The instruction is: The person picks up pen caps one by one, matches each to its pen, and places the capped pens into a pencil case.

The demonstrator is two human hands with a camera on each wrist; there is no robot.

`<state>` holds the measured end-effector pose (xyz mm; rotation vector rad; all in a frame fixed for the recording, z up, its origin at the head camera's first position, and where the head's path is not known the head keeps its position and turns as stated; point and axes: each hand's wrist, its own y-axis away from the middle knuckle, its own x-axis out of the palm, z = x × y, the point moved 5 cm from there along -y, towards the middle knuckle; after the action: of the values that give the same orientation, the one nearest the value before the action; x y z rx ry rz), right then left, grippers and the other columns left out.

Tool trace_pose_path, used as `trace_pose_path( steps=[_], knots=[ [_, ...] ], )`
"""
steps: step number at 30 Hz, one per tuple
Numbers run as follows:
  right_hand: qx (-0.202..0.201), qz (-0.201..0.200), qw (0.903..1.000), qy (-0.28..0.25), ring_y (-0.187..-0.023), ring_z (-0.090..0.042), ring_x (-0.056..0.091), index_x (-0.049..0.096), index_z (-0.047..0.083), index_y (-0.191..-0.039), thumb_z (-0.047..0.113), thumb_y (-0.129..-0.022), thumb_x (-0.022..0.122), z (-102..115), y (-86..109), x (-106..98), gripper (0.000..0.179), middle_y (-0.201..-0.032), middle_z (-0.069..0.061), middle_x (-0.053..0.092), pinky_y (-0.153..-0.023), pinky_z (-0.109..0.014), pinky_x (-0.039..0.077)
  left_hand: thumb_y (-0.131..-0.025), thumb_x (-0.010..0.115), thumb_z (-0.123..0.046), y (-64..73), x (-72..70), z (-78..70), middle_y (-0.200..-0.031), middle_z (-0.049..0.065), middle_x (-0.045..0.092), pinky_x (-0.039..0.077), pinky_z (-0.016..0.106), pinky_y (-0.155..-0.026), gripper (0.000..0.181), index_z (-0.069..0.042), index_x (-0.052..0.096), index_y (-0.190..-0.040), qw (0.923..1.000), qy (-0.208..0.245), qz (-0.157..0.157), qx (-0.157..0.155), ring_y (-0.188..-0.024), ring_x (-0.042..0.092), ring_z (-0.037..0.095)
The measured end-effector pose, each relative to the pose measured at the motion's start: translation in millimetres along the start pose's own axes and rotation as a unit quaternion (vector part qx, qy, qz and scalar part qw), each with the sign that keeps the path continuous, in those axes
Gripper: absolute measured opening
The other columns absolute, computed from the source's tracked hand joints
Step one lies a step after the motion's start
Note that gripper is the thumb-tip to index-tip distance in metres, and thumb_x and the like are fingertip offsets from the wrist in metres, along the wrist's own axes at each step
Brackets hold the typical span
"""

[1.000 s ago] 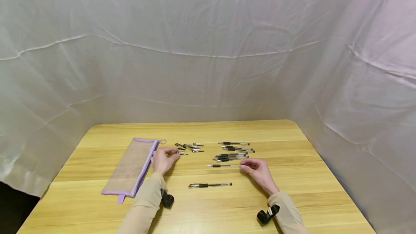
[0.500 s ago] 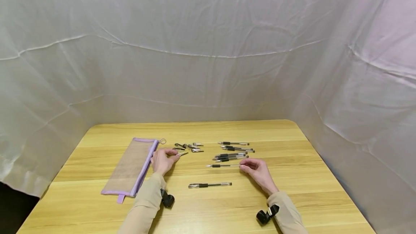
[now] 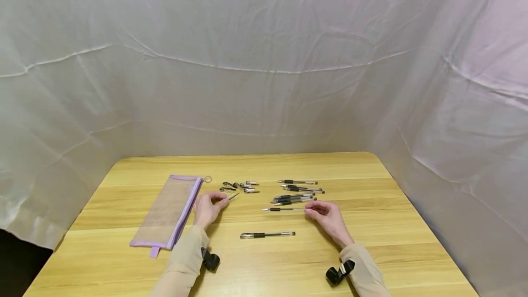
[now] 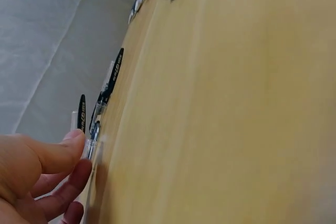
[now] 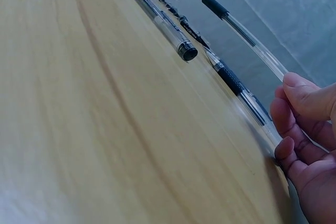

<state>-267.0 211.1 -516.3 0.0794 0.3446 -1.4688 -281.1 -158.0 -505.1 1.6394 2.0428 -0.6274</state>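
Observation:
My left hand (image 3: 207, 208) pinches a clear pen cap with a black clip (image 4: 81, 115) between thumb and fingers, just in front of a small pile of caps (image 3: 242, 187). On the right, my right hand (image 3: 327, 220) pinches the rear end of an uncapped gel pen (image 5: 241, 31), whose bare tip points left toward the other hand. The right wrist view shows this pen raised over the table, with its black grip and clear barrel. Behind it lie several uncapped pens (image 3: 294, 197). A capped pen (image 3: 267, 235) rests nearer the person, between the two forearms.
A purple-edged mesh zip pouch (image 3: 167, 214) lies flat to the left, beside my left forearm. Its zip ring (image 3: 208, 179) points toward the caps. The wooden table (image 3: 305, 265) ends at a grey cloth screen (image 3: 264, 104) at the back and sides.
My left hand has taken up a cap from the near side of the pile, tilted it and drawn it slightly toward the person. The right hand and its pen stay nearly still.

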Motion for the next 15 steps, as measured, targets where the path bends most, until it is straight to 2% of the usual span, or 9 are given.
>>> trace_pose_path(
  steps=[3, 5, 10, 13, 15],
  knots=[
    [0.003, -0.002, 1.0, 0.002, -0.08, 0.0, 0.068, 0.072, -0.009, -0.104, 0.003, -0.089, 0.074, -0.2, -0.5, 0.9, 0.02, -0.1, -0.028, 0.073, -0.076, -0.015, 0.056, -0.086, 0.078, -0.014, 5.6, -2.2, -0.6, -0.108, 0.014, 0.077, 0.042, 0.051, -0.107, 0.014, -0.008, 0.077, -0.099, 0.9995, 0.03, -0.01, -0.005, -0.11, 0.066, 0.033],
    [0.0, -0.001, 1.0, 0.002, -0.08, 0.0, 0.068, 0.072, -0.008, -0.104, 0.003, -0.089, 0.074, -0.6, -0.5, 1.4, 0.019, -0.1, -0.028, 0.073, -0.076, -0.015, 0.056, -0.087, 0.077, -0.012, 9.0, -2.8, 0.4, -0.109, 0.016, 0.076, 0.044, 0.051, -0.106, 0.016, -0.006, 0.076, -0.101, 0.9981, 0.057, -0.011, -0.02, -0.11, 0.066, 0.034],
    [-0.008, 0.002, 1.0, -0.003, -0.081, 0.0, 0.068, 0.072, -0.007, -0.104, 0.004, -0.089, 0.074, -1.1, -0.6, 2.7, 0.019, -0.1, -0.027, 0.072, -0.076, -0.015, 0.056, -0.088, 0.074, -0.01, 16.3, -2.8, 2.9, -0.113, 0.019, 0.074, 0.044, 0.053, -0.107, 0.02, -0.003, 0.073, -0.107, 0.9925, 0.111, -0.004, -0.052, -0.11, 0.066, 0.035],
    [-0.013, 0.004, 0.9999, -0.005, -0.081, -0.001, 0.068, 0.072, -0.008, -0.104, 0.004, -0.089, 0.074, -0.2, -0.7, 3.3, 0.019, -0.099, -0.028, 0.072, -0.075, -0.015, 0.056, -0.09, 0.073, -0.009, 20.8, -1.6, 2.1, -0.114, 0.019, 0.073, 0.047, 0.047, -0.104, 0.022, -0.002, 0.072, -0.11, 0.9902, 0.131, 0.006, -0.047, -0.106, 0.066, 0.03],
    [-0.014, 0.005, 0.9999, -0.008, -0.081, -0.001, 0.069, 0.072, -0.008, -0.104, 0.004, -0.089, 0.074, 0.9, -0.5, 3.9, 0.02, -0.099, -0.028, 0.072, -0.075, -0.016, 0.056, -0.09, 0.072, -0.009, 24.3, -0.9, 1.0, -0.114, 0.017, 0.073, 0.048, 0.038, -0.1, 0.023, -0.002, 0.072, -0.112, 0.9882, 0.146, 0.013, -0.043, -0.102, 0.066, 0.023]
  ],
)
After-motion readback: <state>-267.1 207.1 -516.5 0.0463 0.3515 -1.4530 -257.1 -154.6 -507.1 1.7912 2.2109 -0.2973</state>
